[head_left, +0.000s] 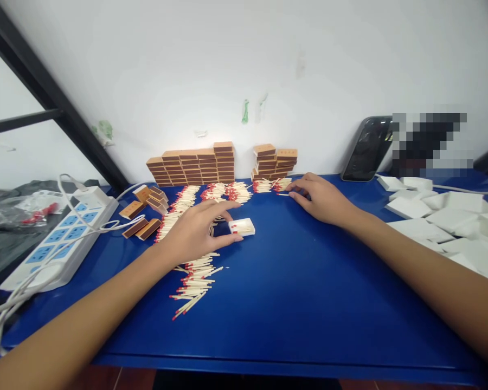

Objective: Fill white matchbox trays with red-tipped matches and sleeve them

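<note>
A small white matchbox tray [247, 227] with a few red-tipped matches in it lies on the blue table. My left hand [199, 227] reaches around it, thumb by its near side and forefinger stretched out beyond its far side, with a gap showing between forefinger and tray. At the back, my right hand [319, 197] has its fingertips closed on a match [283, 194] at the edge of a small match pile [282, 184]. More red-headed matches [195, 279] lie in a long row partly hidden by my left hand, with further piles [238, 192] behind the tray.
Brown matchboxes [191, 167] are stacked along the wall, with a smaller stack [274, 162] beside them and several loose boxes [146, 208] at left. A white power strip [61, 238] with cables lies left. White trays [443, 216] are heaped right; a phone [366, 149] leans on the wall.
</note>
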The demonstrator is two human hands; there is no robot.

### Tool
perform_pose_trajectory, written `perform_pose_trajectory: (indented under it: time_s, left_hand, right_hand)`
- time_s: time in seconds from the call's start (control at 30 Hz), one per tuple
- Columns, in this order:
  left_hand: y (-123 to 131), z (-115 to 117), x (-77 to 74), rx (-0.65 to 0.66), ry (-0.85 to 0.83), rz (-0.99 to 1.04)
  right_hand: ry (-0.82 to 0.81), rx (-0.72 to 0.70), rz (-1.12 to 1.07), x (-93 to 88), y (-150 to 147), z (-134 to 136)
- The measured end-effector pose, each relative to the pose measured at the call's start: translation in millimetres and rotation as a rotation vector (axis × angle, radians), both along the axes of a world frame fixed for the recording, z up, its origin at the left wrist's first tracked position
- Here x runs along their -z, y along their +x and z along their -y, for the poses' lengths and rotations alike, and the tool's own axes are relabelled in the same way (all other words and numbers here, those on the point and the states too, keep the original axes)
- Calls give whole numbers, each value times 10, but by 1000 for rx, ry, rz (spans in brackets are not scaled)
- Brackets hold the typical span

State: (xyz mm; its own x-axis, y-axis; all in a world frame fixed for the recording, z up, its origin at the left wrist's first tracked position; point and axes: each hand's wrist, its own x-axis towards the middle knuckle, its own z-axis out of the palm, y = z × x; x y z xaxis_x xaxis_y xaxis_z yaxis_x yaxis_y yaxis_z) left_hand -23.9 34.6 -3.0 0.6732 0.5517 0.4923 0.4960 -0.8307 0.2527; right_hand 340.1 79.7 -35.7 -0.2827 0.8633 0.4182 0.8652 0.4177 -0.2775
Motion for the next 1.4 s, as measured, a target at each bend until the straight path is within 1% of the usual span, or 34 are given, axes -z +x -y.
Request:
perform_pose_trajectory:
  time_s: [0.13, 0.47, 0.63, 0.8, 0.9, 1.03, 1.17, 1.27, 1.4]
  left_hand:
    - [-3, -4, -13, -6, -10, 1]
    - [12, 9, 23, 21, 9, 24]
    - [14, 23, -4, -1, 4, 0]
    - [16, 15, -25, 8, 6, 1]
    - [10, 7, -3, 7, -3, 5]
    - [1, 5, 28, 19, -7, 12]
    - [9, 9, 29, 27, 2, 17]
    - [19, 13, 22, 20, -7, 13]
    - [28, 31, 13, 12, -31, 5]
  right_hand:
    - [-2, -1, 19, -1, -4, 8]
    - [11, -5, 8, -5, -34, 14]
    - [9, -7, 16, -9, -25, 15]
    - [13, -16, 7, -20, -31, 22]
    - [-8, -30, -36, -43, -70, 42]
    - [-83, -39, -111, -64, -132, 57]
    - [-124, -80, -123, -75, -154, 71]
    - [-113, -145, -143, -127, -235, 160]
    - [-91, -235, -165, -248, -527, 428]
